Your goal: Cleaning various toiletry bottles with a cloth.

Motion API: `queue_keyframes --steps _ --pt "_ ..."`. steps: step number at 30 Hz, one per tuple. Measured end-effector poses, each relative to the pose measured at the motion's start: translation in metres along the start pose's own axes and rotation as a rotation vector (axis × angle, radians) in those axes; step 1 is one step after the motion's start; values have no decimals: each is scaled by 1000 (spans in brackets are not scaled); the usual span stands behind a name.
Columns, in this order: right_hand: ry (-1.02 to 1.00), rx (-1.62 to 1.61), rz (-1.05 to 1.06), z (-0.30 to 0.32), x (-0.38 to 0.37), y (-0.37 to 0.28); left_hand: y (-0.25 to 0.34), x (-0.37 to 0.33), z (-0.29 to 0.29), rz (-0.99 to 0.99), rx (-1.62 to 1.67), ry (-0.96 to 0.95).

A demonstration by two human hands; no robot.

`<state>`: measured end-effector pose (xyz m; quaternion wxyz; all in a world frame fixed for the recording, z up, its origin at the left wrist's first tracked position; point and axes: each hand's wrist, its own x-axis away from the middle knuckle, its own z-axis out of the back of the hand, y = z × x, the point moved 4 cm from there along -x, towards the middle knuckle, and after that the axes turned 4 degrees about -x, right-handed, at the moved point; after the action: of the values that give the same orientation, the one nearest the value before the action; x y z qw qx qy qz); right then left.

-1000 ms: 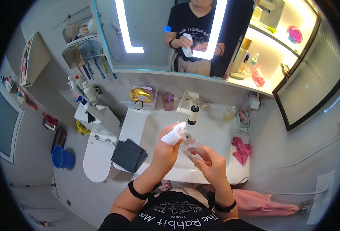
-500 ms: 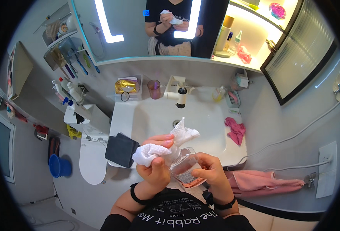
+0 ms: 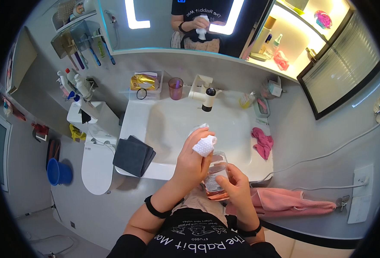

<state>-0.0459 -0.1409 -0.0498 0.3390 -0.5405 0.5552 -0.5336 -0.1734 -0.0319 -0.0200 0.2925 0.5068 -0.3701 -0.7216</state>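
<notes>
My left hand (image 3: 190,160) is closed on a crumpled white textured wipe (image 3: 204,146), at the top end of a clear bottle. My right hand (image 3: 238,185) grips the body of this bottle (image 3: 212,185), which has a pale label and a little pinkish liquid at its bottom. The bottle is held in front of the sink's near edge. Its neck and top are hidden behind my left hand and the wipe.
Ahead is the white sink (image 3: 164,129) with a faucet (image 3: 208,99). Folded dark grey cloths (image 3: 133,155) lie at its left corner, a pink cloth (image 3: 263,142) on its right rim. A pink towel (image 3: 293,203) hangs at the right, near a cable (image 3: 323,155).
My left hand has turned and moved right, wrapping the wipe over the bottle's top. The wipe is bunched smaller, and the bottle stands more upright. The whole view has shifted slightly.
</notes>
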Motion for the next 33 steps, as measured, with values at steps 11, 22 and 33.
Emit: queue_keyframes --steps 11,22,33 --pt "170 571 442 15 -12 -12 31 23 -34 -429 -309 -197" --pt "226 986 837 32 -35 -66 32 -28 -57 -482 -426 -88" --pt "-35 581 699 69 -70 -67 52 -36 -80 -272 -207 64"
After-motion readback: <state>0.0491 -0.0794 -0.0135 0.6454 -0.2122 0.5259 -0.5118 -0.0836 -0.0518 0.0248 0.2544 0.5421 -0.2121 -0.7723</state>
